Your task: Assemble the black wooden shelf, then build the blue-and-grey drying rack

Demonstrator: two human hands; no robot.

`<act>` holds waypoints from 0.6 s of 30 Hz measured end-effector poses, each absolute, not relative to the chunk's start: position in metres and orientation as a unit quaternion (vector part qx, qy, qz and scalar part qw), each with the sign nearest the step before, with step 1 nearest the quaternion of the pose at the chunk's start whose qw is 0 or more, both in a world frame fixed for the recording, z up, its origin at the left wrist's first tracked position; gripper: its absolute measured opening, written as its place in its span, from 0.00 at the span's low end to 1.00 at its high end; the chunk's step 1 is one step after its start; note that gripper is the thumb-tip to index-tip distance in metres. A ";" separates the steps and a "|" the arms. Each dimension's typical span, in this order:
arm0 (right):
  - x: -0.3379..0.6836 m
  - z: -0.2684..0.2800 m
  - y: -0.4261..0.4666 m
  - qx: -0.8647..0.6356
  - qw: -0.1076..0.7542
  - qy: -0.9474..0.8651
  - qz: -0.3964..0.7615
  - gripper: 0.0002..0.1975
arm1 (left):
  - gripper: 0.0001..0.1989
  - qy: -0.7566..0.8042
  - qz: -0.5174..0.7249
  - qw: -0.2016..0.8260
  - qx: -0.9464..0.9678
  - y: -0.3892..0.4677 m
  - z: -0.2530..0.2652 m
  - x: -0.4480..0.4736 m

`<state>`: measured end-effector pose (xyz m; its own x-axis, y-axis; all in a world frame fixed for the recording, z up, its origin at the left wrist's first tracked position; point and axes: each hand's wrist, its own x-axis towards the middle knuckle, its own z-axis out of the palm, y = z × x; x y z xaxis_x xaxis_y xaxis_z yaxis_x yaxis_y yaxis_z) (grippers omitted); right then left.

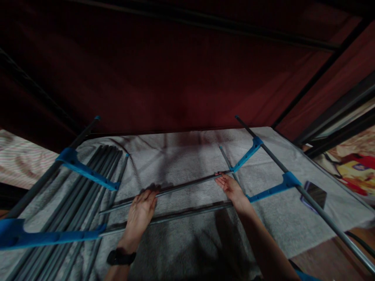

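A long grey tube (187, 184) lies across the middle, its right end at a blue plastic bracket (247, 155) and its left end loose. My left hand (142, 207) is closed over this tube toward its left part, fingers bent round the far side. Near the right end my right hand (229, 188) grips the same tube between thumb and fingers. A second grey tube (190, 213) runs closer to me, between a right blue bracket (272, 189) and a left blue bracket (58, 237). The far left blue bracket (90, 174) stands apart from the held tube's end.
Several loose grey tubes (79, 199) lie side by side at the left on a grey blanket (187, 156). Upright poles (275, 158) carry the brackets on both sides. A phone (315, 196) lies at the right. Dark red fabric (181, 86) hangs behind.
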<state>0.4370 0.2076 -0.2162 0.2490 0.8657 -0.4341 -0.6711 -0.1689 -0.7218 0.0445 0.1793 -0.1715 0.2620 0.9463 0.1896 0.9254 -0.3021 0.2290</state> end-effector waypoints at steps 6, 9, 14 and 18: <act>0.439 -0.216 0.214 -0.478 0.635 -0.113 0.596 0.04 | 0.19 0.587 0.156 0.038 0.794 0.187 -0.176 0.046; 0.440 -0.216 0.215 -0.485 0.631 -0.119 0.594 0.03 | 0.18 0.586 0.164 0.035 0.793 0.191 -0.181 0.045; 0.442 -0.215 0.215 -0.499 0.621 -0.132 0.589 0.04 | 0.18 0.579 0.166 0.036 0.797 0.200 -0.186 0.044; 0.443 -0.214 0.214 -0.520 0.604 -0.142 0.587 0.02 | 0.19 0.572 0.161 0.032 0.803 0.208 -0.185 0.045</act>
